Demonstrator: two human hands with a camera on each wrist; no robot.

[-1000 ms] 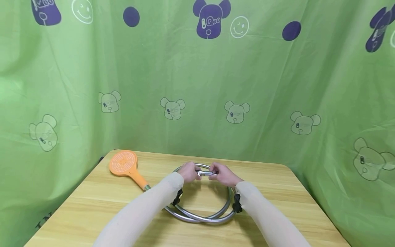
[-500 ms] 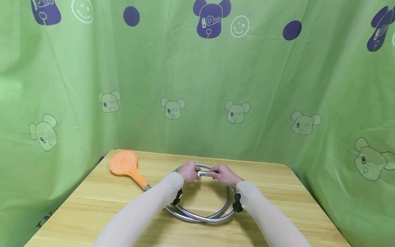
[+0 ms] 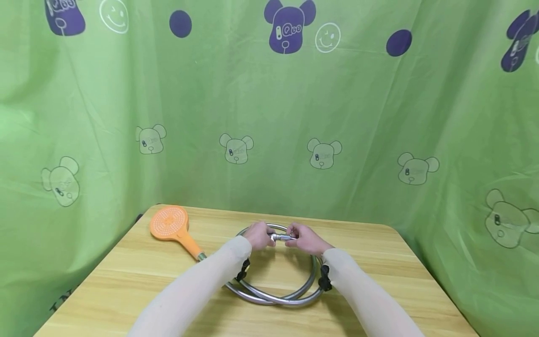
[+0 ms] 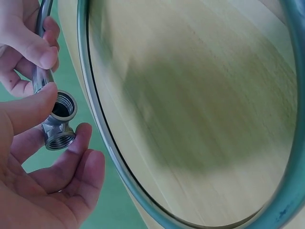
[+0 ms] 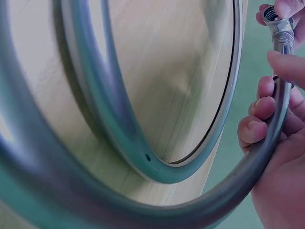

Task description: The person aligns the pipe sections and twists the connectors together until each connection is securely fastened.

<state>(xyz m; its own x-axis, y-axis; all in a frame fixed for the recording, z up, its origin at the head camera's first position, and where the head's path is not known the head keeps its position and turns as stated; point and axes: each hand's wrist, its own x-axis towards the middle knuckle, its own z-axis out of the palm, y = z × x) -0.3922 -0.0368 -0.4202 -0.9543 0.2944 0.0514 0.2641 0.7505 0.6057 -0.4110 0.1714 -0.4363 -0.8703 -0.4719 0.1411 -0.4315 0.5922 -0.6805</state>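
My left hand (image 3: 258, 235) pinches a small chrome tee fitting (image 4: 59, 128) between thumb and fingers. Two threaded openings of the fitting show in the left wrist view. From the right, my right hand (image 3: 308, 240) holds the end of a silver shower hose (image 5: 262, 167), fingers curled round it. In the right wrist view the hose's end connector is in line with the fitting, and some thread (image 5: 283, 40) shows between them. The thumb lies alongside that connector. An orange shower head (image 3: 170, 223) lies face up at the left, joined to the hose's other end.
The hose is coiled in loops (image 3: 290, 301) on the wooden table (image 3: 379, 281), under and between the forearms. Green patterned curtains (image 3: 269, 103) hang behind and on both sides. A dark strap with a device (image 3: 324, 278) sits at the right wrist.
The right-hand fingers covered the connector half a second ago; now they are back to the right and more of it shows. The left hand keeps its place.
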